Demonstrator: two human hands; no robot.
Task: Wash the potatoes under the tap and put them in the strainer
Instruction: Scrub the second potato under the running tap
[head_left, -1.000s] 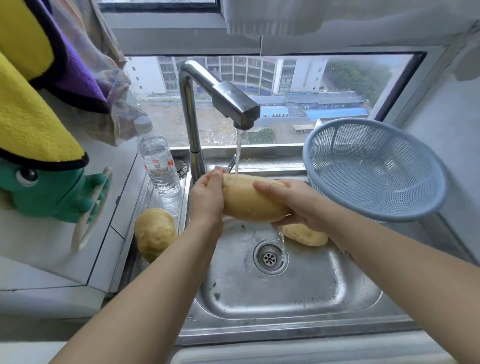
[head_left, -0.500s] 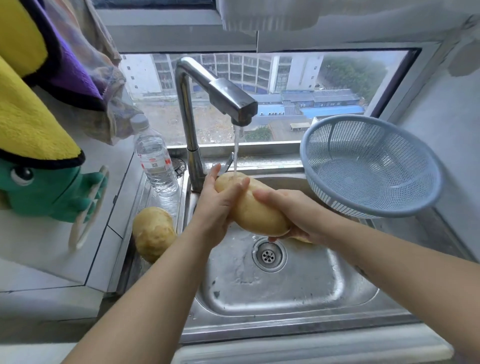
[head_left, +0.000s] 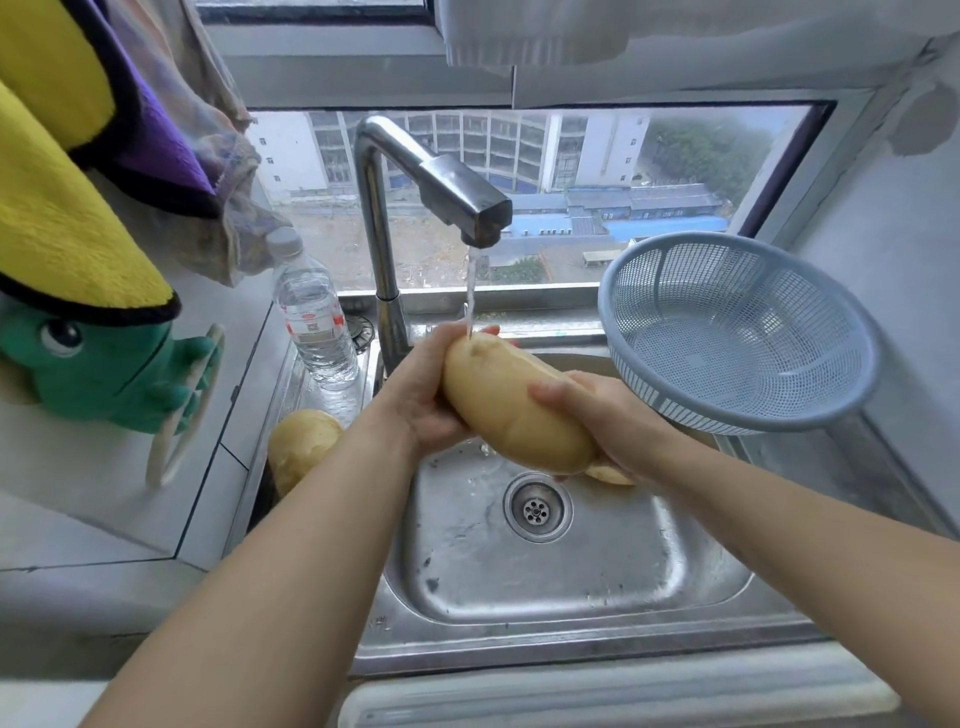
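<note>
I hold a long pale potato (head_left: 511, 405) slantwise over the steel sink (head_left: 571, 582), its upper end under the running tap (head_left: 467, 208). My left hand (head_left: 426, 395) wraps the potato's upper left side. My right hand (head_left: 597, 415) grips its lower right end. A second potato (head_left: 301, 441) lies on the sink's left ledge. A third potato (head_left: 613, 474) lies in the basin, mostly hidden under my right hand. The blue plastic strainer (head_left: 737, 332) sits tilted at the sink's right rear corner with nothing in it.
A water bottle (head_left: 317, 322) stands left of the tap. A green plush toy (head_left: 104, 369) and yellow and purple cloths (head_left: 62, 208) hang at the left. The drain (head_left: 535, 509) lies below the potato. A window runs behind the sink.
The potato has turned from lying level to a steep slant, its left end raised under the stream. My left hand has slid around that upper end.
</note>
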